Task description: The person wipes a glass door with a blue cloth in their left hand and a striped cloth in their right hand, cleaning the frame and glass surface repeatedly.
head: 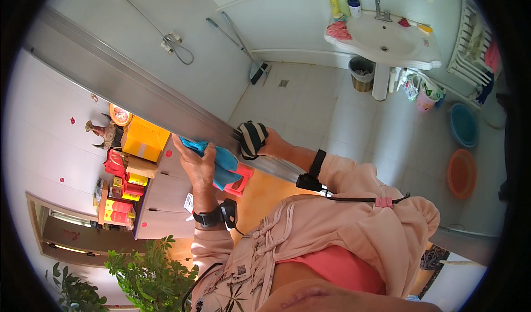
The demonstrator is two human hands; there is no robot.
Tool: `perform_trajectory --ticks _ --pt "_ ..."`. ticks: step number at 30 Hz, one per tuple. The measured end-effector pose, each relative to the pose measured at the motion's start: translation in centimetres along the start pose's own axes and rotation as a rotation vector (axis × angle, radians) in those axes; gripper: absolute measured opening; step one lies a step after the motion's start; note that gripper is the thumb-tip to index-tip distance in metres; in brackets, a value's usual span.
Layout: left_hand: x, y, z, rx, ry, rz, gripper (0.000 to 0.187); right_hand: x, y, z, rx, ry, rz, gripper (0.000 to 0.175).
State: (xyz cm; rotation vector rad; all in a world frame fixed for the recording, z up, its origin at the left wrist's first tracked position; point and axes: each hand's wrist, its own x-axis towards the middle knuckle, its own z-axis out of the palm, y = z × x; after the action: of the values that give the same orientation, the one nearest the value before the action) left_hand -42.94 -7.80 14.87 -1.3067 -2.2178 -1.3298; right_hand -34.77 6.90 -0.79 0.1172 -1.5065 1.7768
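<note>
My left hand [198, 167] holds a bright blue cloth [224, 165] with the thumb over it. Part of this cloth hangs down in front of a red plastic stool [240, 179]. The cloth's upper end is at the edge of a grey metal door frame [186, 109] that crosses the view diagonally. On the bathroom side of the frame, my right hand [274, 144] grips a black-and-white striped cloth [252, 140] against or very close to it. The fingers of my right hand are partly hidden behind the striped cloth. Both wrists wear black straps with small boxes.
Beyond the frame are a white washbasin [398, 38], a waste bin [361, 75], a broom [258, 72], a blue basin [464, 124] and an orange basin [462, 173]. On the other side stand a cabinet [166, 204] bearing boxes [145, 136] and a leafy plant [151, 274].
</note>
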Motion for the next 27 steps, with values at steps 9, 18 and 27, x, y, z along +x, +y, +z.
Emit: perform_trajectory --ticks 9,18,27 --pt "0.4 -0.5 -0.1 0.061 0.029 -0.001 0.081 13.1 -13.1 6.2 -0.376 0.081 -0.632 0.038" --pt "0.4 -1.2 0.1 0.004 0.092 0.026 0.071 10.7 -7.5 2.2 0.403 -0.203 0.222 0.032" --pt "0.3 -1.6 0.2 0.015 0.148 0.007 0.076 3.5 7.9 -2.0 0.052 -0.211 0.867 0.027"
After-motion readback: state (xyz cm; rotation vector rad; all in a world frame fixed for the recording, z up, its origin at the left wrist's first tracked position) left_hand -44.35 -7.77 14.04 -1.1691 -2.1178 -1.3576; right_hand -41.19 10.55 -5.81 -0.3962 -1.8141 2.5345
